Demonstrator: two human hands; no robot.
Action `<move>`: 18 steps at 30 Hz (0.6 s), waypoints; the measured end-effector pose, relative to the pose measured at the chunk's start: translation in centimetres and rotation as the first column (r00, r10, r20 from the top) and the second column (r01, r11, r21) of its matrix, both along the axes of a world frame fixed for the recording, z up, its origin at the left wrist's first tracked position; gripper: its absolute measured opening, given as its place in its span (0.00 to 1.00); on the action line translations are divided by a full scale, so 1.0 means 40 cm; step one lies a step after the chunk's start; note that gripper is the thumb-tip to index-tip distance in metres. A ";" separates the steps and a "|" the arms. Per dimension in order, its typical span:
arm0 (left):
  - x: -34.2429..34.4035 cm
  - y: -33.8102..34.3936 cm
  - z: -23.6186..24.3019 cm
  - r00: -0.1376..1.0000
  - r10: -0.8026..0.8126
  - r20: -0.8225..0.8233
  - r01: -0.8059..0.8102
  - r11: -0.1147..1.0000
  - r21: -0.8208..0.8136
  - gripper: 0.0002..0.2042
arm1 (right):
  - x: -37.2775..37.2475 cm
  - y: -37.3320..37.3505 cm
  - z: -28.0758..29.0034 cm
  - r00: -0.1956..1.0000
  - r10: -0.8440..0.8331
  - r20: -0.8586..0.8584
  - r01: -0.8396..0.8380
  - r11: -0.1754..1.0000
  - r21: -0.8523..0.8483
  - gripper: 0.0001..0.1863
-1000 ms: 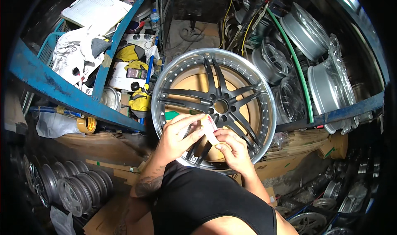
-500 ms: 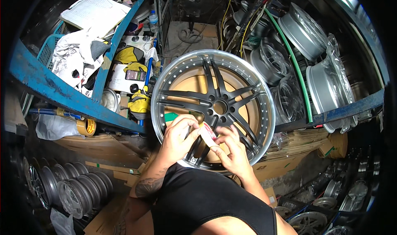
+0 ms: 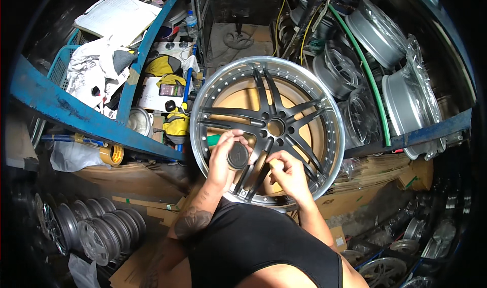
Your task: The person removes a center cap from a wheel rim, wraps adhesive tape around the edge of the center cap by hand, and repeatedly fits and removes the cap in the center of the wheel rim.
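Head view: the left hand [image 3: 222,158], palm turned inward, curls its fingers round a dark round cap [image 3: 237,156] over the near part of a black-spoked wheel [image 3: 271,140]; the right hand [image 3: 289,175] bends thumb and fingers nearly together beside it (around what, I cannot tell). Both hide some spokes. A blue rack [image 3: 94,123] stands left, silver wheels [image 3: 374,33] right.

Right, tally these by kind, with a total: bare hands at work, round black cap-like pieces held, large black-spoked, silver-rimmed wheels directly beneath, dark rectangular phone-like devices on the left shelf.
Bare hands, left hand and right hand: 2
Round black cap-like piece: 1
Large black-spoked, silver-rimmed wheel: 1
Dark rectangular phone-like device: 1
Total: 5
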State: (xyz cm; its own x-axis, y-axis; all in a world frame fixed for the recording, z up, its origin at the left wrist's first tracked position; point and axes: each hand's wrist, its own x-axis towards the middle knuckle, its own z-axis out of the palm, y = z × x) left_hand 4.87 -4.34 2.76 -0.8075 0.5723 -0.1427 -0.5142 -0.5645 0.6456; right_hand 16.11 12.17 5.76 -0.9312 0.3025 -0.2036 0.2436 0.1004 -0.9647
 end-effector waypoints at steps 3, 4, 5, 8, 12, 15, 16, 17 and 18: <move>-0.006 0.002 -0.023 0.971 -0.111 0.212 0.045 0.955 0.293 0.20 | 0.006 0.015 -0.013 0.998 -0.040 -0.049 0.027 0.969 -0.246 0.09; 0.004 0.010 -0.006 0.960 -0.121 0.253 0.037 0.948 0.317 0.19 | 0.006 0.013 -0.012 0.998 -0.045 -0.046 0.032 0.968 -0.248 0.09; 0.012 0.017 0.004 0.947 -0.133 0.292 0.028 0.940 0.339 0.18 | 0.002 0.008 -0.011 0.995 -0.019 -0.103 -0.014 0.949 -0.314 0.09; 0.041 0.038 -0.018 0.977 -0.099 0.186 0.027 0.935 0.354 0.12 | -0.015 -0.026 -0.004 0.989 -0.053 -0.136 -0.011 0.904 -0.428 0.14; 0.065 0.040 -0.020 0.988 -0.135 -0.076 0.150 0.951 0.272 0.09 | -0.032 -0.032 -0.002 0.971 -0.140 -0.195 0.051 0.914 -0.403 0.11; 0.078 0.040 -0.018 0.937 -0.170 -0.305 0.173 0.985 -0.018 0.20 | -0.048 -0.023 0.000 0.953 -0.146 -0.266 0.054 0.944 -0.325 0.09; 0.084 0.041 -0.035 0.929 -0.182 -0.321 0.185 0.982 -0.021 0.22 | -0.048 -0.021 0.014 0.969 -0.103 -0.225 0.045 0.967 -0.250 0.09; 0.086 0.042 -0.049 0.921 -0.194 -0.337 0.197 0.980 -0.024 0.24 | -0.050 -0.022 0.027 0.982 -0.063 -0.180 0.031 0.984 -0.174 0.09; 0.089 0.036 -0.062 0.922 -0.192 -0.337 0.195 0.981 -0.026 0.24 | -0.053 -0.025 0.037 0.982 -0.087 -0.170 0.058 0.983 -0.172 0.10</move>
